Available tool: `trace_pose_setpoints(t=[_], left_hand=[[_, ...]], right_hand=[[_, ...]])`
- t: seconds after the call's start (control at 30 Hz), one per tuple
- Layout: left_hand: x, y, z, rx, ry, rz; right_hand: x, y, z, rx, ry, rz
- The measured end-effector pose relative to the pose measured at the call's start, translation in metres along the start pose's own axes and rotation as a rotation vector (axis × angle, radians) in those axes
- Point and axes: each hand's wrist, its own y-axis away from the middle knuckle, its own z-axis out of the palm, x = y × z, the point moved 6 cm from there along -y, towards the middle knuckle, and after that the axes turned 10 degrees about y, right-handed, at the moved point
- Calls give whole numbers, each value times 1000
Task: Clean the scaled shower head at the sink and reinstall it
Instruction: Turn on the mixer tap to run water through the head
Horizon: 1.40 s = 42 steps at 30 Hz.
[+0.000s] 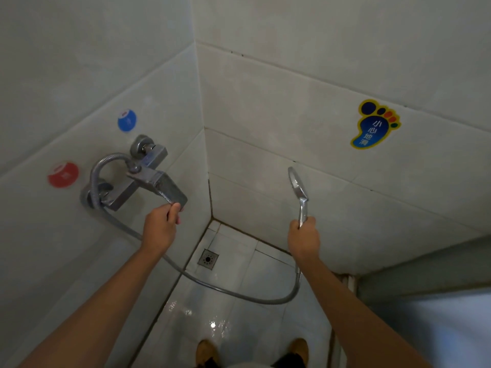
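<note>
I stand in a tiled shower corner. My right hand [303, 238] grips the handle of the chrome shower head [297, 184], which points upright with its face turned toward the right wall. Its metal hose [233, 292] loops down over the floor and back up to the chrome mixer tap [143, 176] on the left wall. My left hand [161, 226] pinches the end of the tap's flat lever handle [170, 193] between thumb and fingers.
Blue [127, 120] and red [63, 175] round stickers mark the left wall above the tap. A foot-shaped warning sticker [374, 124] is on the right wall. A floor drain [208, 258] sits in the corner; the floor tiles [212, 325] look wet. My shoes [207, 351] show at the bottom.
</note>
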Motion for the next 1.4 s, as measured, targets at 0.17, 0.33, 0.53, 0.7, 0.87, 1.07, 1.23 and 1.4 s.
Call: trace_pose_setpoints(t=[0.17,0.33,0.53,0.7,0.87,1.07,1.23,1.4], left_hand=[[1,1,0,-9,-21,14],[5,2,-1,10,-66,25],[7,3,-1,19,-81,28],[2,1,-1,27,-65,15],[2,3,-2,21,-49,12],[4,4,-3,20,-81,22],[5,4,-2,23,-85,36],[7,5,-2,33,-105,36]], right_hand=[[5,2,2,-2,53,-63],[12,-1,4,-18,29,-59],[17,-3,14,-129,-181,46],[20,-1,28,-258,-527,160],[26,-2,31,-226,-504,167],[32,-2,30,-179,-284,116],[29,-1,31,-120,-191,34],[25,-1,27,-131,-193,17]])
